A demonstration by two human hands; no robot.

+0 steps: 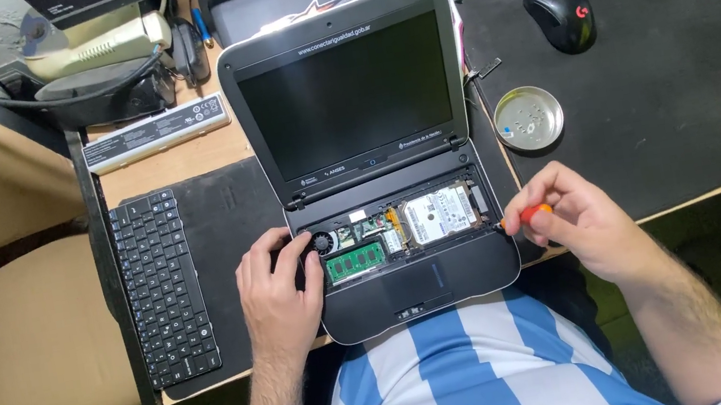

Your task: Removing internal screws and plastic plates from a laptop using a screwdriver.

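Observation:
A small dark laptop (341, 90) stands open at the desk's front edge, screen off, its keyboard removed so the fan, green memory stick (355, 259) and silver hard drive (438, 214) show. My left hand (276, 288) rests on the laptop's left front corner, fingers beside the fan. My right hand (571, 222) is closed around a screwdriver with an orange handle (533, 213), its tip at the laptop's right edge near the hard drive.
The detached black keyboard (164, 287) lies to the left on a dark mat. A grey battery pack (157, 133) sits behind it. A round metal tin (528, 118) and a black mouse (560, 12) rest on the large black desk pad (676, 66). A beige chair (40, 340) stands left.

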